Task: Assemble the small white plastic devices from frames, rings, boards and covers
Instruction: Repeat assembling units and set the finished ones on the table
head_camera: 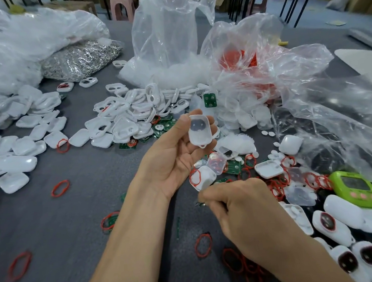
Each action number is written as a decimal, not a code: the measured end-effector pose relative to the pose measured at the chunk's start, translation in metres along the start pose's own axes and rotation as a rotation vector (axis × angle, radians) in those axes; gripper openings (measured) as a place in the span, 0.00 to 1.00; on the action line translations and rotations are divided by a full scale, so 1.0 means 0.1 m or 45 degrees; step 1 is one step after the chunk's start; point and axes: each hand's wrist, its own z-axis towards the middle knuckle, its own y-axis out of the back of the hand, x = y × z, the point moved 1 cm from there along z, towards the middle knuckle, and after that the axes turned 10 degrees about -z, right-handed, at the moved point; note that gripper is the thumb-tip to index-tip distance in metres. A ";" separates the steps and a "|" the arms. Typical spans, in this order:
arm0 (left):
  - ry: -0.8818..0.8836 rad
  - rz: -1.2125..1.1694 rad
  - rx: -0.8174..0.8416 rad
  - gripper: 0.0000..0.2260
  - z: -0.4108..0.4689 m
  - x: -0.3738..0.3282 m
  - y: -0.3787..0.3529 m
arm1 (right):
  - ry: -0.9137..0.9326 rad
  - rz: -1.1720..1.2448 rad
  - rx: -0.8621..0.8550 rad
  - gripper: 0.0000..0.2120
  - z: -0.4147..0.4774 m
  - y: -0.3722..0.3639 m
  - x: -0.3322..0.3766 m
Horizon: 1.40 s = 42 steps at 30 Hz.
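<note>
The left hand (177, 155) is loosely pinching the cover (199, 129), risking a drop; the right hand (241, 210), curled, is hiding any hold

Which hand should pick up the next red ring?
Probably the right. The right hand hovers low beside the loose red rings, though it may be pinching something small. The left hand is busy gripping the white casing.
</note>
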 end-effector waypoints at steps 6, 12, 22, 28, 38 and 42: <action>0.019 -0.019 -0.009 0.13 -0.02 0.00 0.00 | -0.038 -0.001 0.110 0.09 0.00 0.04 0.03; 0.032 0.010 -0.019 0.14 -0.03 0.02 -0.03 | -0.113 0.075 0.177 0.12 0.12 0.05 0.03; 0.011 0.046 -0.020 0.16 -0.02 -0.02 -0.04 | -0.418 0.527 0.050 0.11 0.27 -0.12 -0.19; 0.017 0.026 -0.023 0.14 -0.01 -0.01 -0.04 | -0.109 0.150 -0.190 0.07 0.12 -0.09 -0.05; 0.025 0.028 -0.035 0.16 -0.01 -0.01 -0.03 | -0.034 -0.058 0.069 0.12 0.11 -0.15 0.07; 0.033 0.024 -0.032 0.16 -0.01 -0.02 -0.02 | -0.037 -0.015 0.106 0.10 0.11 -0.16 0.04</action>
